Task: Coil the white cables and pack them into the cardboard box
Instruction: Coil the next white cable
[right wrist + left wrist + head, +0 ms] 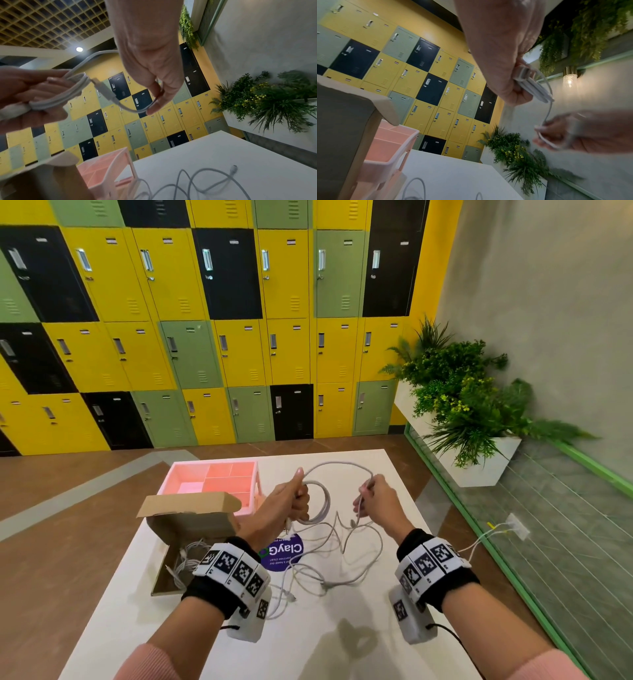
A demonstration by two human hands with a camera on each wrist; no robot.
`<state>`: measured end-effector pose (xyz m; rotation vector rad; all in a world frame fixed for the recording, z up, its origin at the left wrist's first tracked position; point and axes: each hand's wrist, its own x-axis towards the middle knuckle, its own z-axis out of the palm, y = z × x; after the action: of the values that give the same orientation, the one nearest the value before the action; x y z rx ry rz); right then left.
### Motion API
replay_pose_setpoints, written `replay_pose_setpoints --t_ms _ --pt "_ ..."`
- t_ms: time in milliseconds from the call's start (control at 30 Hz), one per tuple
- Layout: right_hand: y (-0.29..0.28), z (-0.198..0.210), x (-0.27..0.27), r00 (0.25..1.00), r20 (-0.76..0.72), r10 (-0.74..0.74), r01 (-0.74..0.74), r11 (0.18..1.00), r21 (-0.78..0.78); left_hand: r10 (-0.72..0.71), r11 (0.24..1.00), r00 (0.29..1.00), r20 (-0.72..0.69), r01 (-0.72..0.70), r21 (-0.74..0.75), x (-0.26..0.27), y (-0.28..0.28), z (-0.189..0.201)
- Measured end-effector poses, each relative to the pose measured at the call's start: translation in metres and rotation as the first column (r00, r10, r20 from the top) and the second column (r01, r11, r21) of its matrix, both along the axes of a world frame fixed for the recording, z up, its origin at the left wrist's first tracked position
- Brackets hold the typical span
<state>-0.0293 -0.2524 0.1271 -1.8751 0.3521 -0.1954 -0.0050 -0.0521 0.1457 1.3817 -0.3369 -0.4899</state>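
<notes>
White cable held in the air above the middle of the table, partly wound into a few loops. Loops bunched in the left hand, fingers curled round them, thumb up. Free stretch arching across to the right hand, pinched there between thumb and fingertips, with a connector showing between the two hands. Below, loose white cables tangled on the table's middle, partly over a purple sticker. Cardboard box at the left edge, flaps open, more cable bundles inside. Pink divided tray just behind the box, toward the far left corner. Lockers and a planter beyond.
</notes>
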Motion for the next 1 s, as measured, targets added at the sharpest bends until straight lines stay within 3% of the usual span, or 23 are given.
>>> replay_pose_setpoints --t_ms 200,367,533,600,700,867,1000 --pt "0.003 0.017 0.009 0.945 0.265 -0.192 0.195 0.981 0.014 -0.171 0.985 0.985 0.004 0.171 0.033 -0.007 -0.008 -0.004" --pt "0.013 0.015 0.009 0.911 0.341 -0.232 0.233 0.972 0.038 -0.225 0.974 0.974 -0.018 0.225 0.039 -0.011 -0.013 -0.008" --pt "0.024 0.018 0.005 0.963 0.207 -0.175 0.148 0.979 0.138 -0.185 0.980 0.983 -0.008 0.185 0.071 -0.009 -0.013 -0.014" --pt "0.027 0.022 0.003 0.990 0.111 -0.082 0.057 0.976 0.210 -0.154 0.985 0.988 0.017 0.152 0.087 -0.005 -0.010 -0.017" --pt "0.033 0.028 0.001 0.997 -0.012 0.081 -0.077 0.977 0.196 -0.118 0.987 0.992 0.047 0.111 0.117 -0.002 -0.006 -0.017" --pt "0.041 0.040 -0.011 0.909 -0.214 0.357 -0.327 0.931 0.165 -0.040 0.994 0.995 0.094 0.030 0.103 -0.005 -0.007 -0.015" --pt "0.040 0.044 -0.015 0.845 -0.292 0.448 -0.420 0.894 0.155 0.032 0.994 0.991 0.128 -0.044 0.096 -0.005 -0.005 -0.012"
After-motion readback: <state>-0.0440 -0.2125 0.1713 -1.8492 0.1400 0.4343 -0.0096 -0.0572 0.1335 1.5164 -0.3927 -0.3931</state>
